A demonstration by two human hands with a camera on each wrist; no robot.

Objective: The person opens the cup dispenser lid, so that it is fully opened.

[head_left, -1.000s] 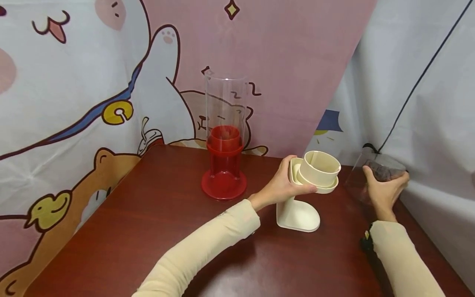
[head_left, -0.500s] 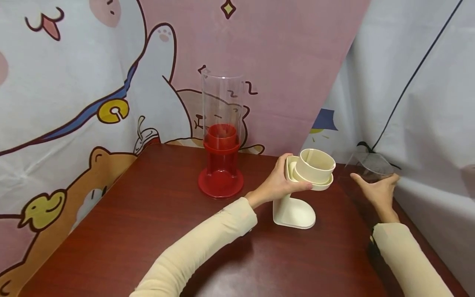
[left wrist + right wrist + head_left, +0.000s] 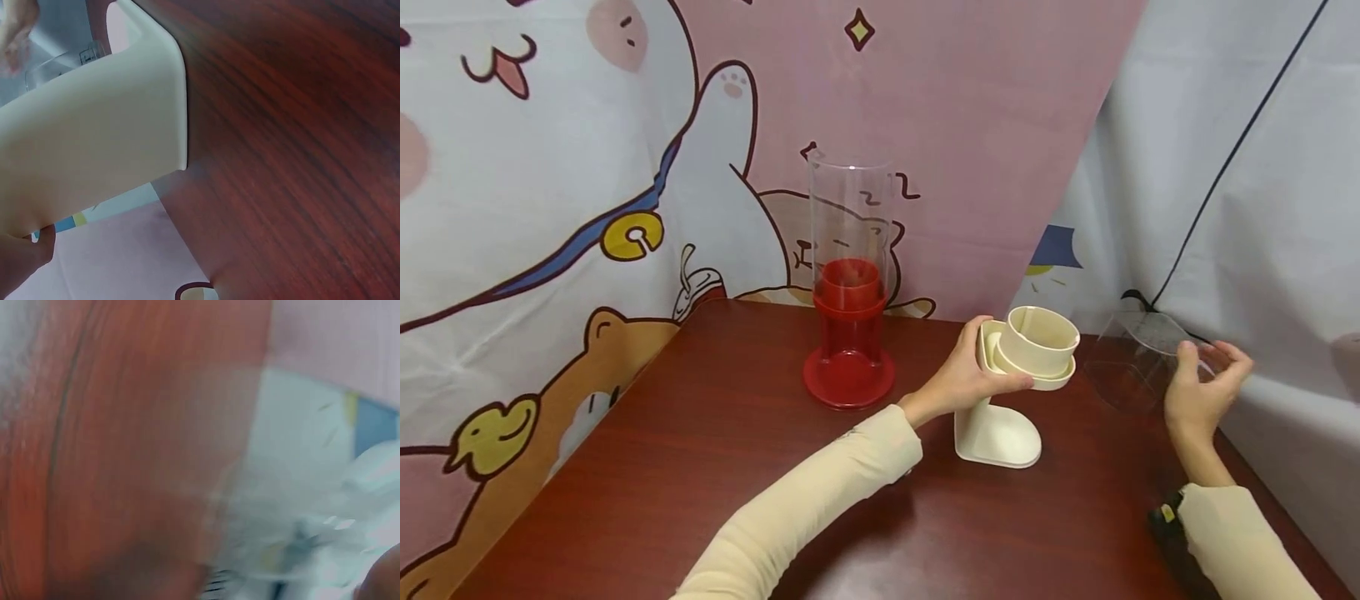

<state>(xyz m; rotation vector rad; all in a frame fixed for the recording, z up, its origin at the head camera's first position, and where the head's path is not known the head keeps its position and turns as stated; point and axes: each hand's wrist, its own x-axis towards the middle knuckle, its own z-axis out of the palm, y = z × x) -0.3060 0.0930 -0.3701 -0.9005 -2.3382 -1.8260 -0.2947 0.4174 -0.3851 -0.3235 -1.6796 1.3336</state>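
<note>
A cream stand (image 3: 997,435) with a round cup-like holder (image 3: 1041,340) on top stands upright on the table. My left hand (image 3: 962,372) grips the holder from its left side, thumb in front and fingers behind. In the left wrist view the stand's column (image 3: 94,125) fills the left half, with a fingertip (image 3: 44,244) on its edge. A clear plastic container (image 3: 1131,367) stands at the right, hard to make out. Beside its right side is my right hand (image 3: 1202,400), thumb and fingers loosely bent and apart; any contact with the container is unclear. The right wrist view is blurred.
A red stand (image 3: 850,379) bearing a tall clear tube (image 3: 850,200) stands at the back of the dark red table (image 3: 715,433). Printed cloth (image 3: 970,125) hangs close behind the table, and white cloth (image 3: 1277,275) along its right edge. A black cord (image 3: 1240,150) runs down that cloth.
My right hand was spread around the clear container and has moved right, to its side, with the gap between thumb and fingers smaller. The left hand keeps its grip on the cream holder.
</note>
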